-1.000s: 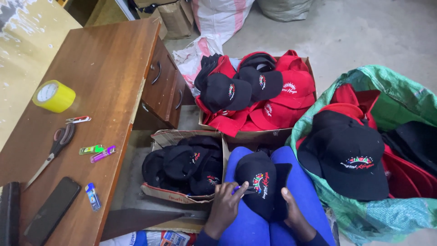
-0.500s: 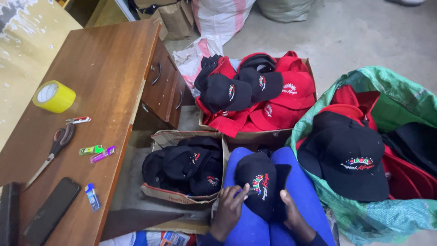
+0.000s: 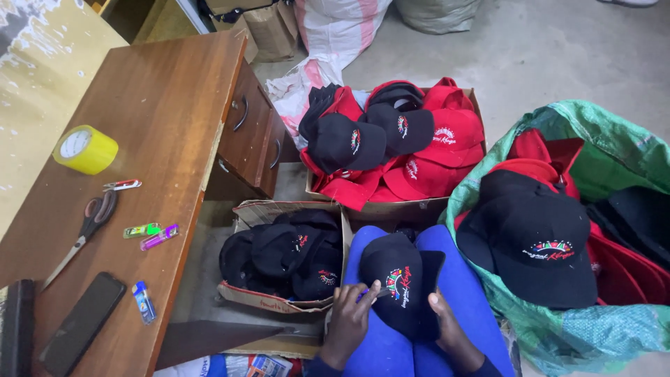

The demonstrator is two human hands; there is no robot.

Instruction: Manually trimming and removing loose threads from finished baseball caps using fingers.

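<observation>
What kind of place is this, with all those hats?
Probably a small workshop or storeroom for caps: cardboard boxes and a green sack full of caps, a wooden desk with scissors and tape, bare concrete floor.

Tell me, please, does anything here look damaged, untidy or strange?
The cardboard box of black caps beside the left hand has a torn, sagging rim. Red and black caps overflow the farther box in a loose heap. The desk drawers stand open. The right hand steadies a black cap.
</observation>
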